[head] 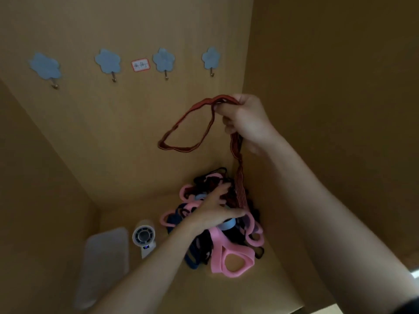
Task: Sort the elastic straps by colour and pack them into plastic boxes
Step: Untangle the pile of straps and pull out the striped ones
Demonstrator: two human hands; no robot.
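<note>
Above the pile of straps (226,252) in the corner of the brown bench, the right hand (246,123) has its grip pinched round red straps (239,177); 1 loop hangs out to the left and a bunch trails down onto the pile. On top of the pile, the left hand (213,209) rests with its grip spread, fingers on dark straps. Left of the pile lie a white handheld fan (144,237) and a pale plastic box (106,257).
</note>
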